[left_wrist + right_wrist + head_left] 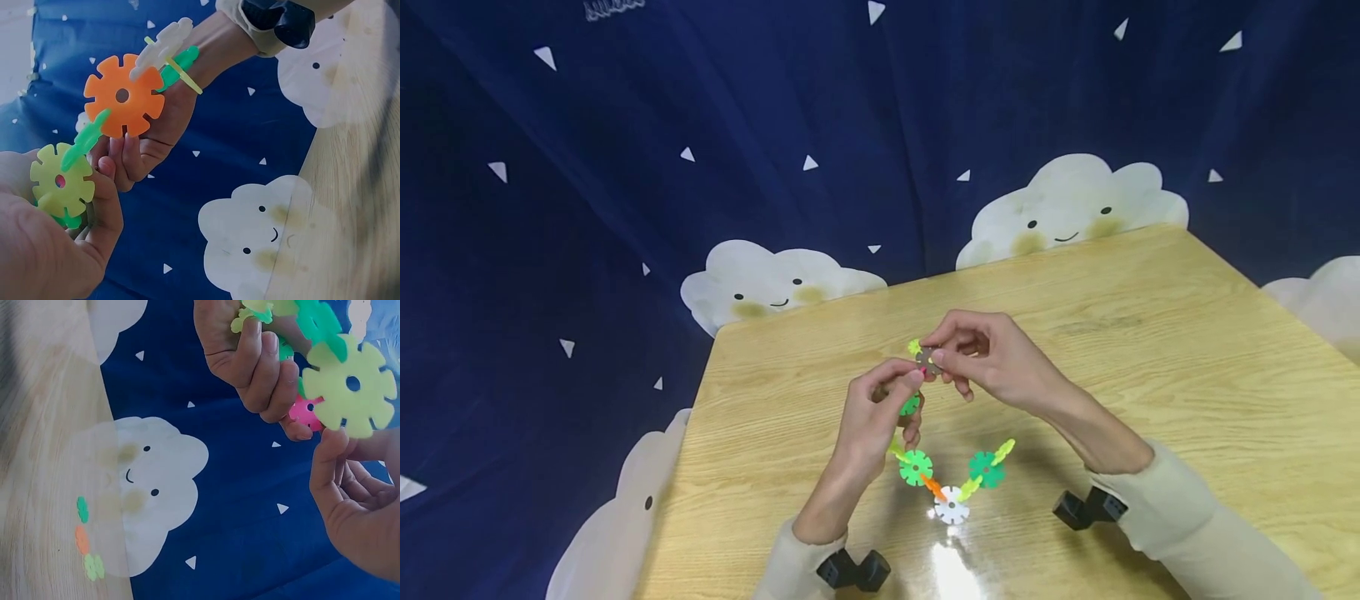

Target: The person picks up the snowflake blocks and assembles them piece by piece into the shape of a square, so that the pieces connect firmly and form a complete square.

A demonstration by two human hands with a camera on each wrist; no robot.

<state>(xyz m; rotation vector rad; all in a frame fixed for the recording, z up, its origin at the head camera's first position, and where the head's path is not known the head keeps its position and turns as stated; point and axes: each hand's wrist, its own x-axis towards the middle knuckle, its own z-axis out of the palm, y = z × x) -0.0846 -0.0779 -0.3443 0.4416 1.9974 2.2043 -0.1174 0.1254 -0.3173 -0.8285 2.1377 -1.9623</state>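
My left hand (874, 408) pinches a small pink notched plastic disc (306, 412), part of a chain of interlocked discs. Close beside it, my right hand (1000, 358) pinches a notched disc (928, 360) that looks grey in the head view, meeting the pink one between the fingertips. A pale yellow disc (353, 387) stands at the right fingertips in the right wrist view. Below the hands the chain bends in a V: a green disc (916, 467), an orange one (933, 487), a white one (952, 505) and another green disc (987, 469). The left fingers partly hide its upper links.
A light wooden table (760, 467) lies under the hands, its far edge meeting a dark blue curtain (820, 108) printed with clouds and white triangles. Black devices are strapped at both wrists, including one by the left sleeve (793, 562). Light glares near the white disc.
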